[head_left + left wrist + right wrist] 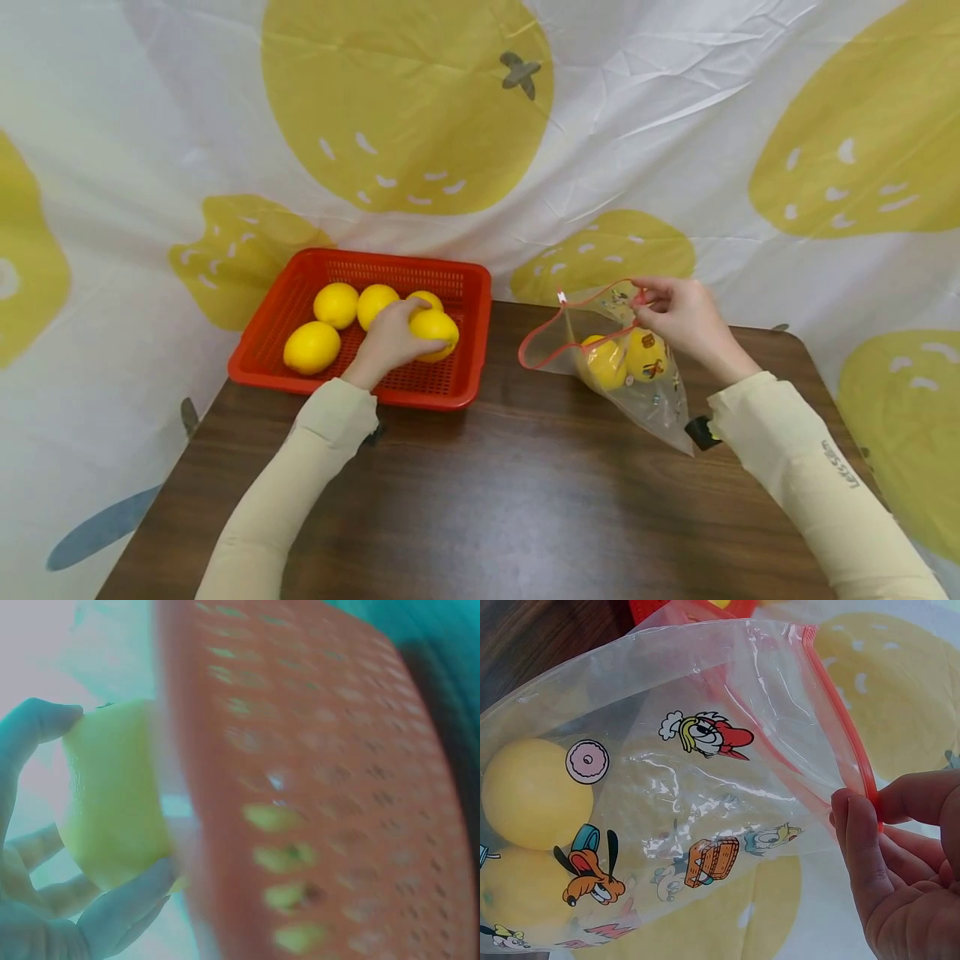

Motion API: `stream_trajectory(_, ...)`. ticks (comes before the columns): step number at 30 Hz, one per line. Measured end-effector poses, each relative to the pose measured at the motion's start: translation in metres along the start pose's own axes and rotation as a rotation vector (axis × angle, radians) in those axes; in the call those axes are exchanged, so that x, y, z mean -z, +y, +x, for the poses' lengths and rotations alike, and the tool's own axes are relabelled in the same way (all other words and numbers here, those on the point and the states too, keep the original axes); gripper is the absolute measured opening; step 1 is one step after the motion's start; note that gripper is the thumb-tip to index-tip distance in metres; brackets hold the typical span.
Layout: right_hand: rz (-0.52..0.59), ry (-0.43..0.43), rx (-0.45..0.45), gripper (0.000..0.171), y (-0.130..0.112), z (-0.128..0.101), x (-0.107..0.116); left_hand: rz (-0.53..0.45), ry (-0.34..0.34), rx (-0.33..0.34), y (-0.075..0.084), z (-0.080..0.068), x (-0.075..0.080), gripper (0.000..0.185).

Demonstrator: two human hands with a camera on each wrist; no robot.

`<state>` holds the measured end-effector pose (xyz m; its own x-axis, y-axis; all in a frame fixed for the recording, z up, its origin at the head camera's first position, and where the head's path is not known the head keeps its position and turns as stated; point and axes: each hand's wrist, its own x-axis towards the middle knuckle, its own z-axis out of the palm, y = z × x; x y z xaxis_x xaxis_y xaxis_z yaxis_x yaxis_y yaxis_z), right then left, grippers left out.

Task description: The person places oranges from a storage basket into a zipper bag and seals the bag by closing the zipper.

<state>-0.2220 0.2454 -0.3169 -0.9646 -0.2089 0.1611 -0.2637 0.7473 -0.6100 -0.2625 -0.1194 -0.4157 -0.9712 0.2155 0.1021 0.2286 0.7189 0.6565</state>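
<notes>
As I see it from my remote station: the left grip [395, 336], left of centre in the frame, has thumb and fingers closed around a lemon [438, 327] over the right part of the red basket [484, 308], where other lemons [311, 347] lie. The right grip [690, 323], right of centre, pinches the red-edged mouth of a clear printed bag [663, 412], inside which two yellow fruits [606, 363] show, above the brown counter [480, 508]. For sound handling, I would lift the lemon clear of the rim before moving it sideways, thumb opposing fingertips, since its smooth skin may slip. I would hold the mouth wide toward the basket; limp film could fold inward. Release is best made well inside.
</notes>
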Motion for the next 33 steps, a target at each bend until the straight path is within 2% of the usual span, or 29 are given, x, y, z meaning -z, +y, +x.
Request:
stream_trajectory(11, 0.002, 0.007, 0.01, 0.041, 0.002, -0.001, 0.001, -0.067, 0.011, -0.117, 0.055, 0.001, -0.004, 0.06)
stream_trajectory(18, -0.011, 0.015, 0.014, 0.039, 0.002, -0.003, 0.0, -0.157, -0.009, -0.142, 0.084, 0.006, -0.014, 0.057)
stream_trajectory(24, -0.009, 0.01, 0.011, 0.04, 0.001, -0.003, 0.0, -0.194, -0.008, -0.151, 0.103, 0.012, -0.024, 0.054)
stream_trajectory(33, -0.018, 0.011, 0.006, 0.039, -0.001, -0.002, 0.0, -0.275, -0.022, -0.15, 0.121, 0.022, -0.042, 0.053)
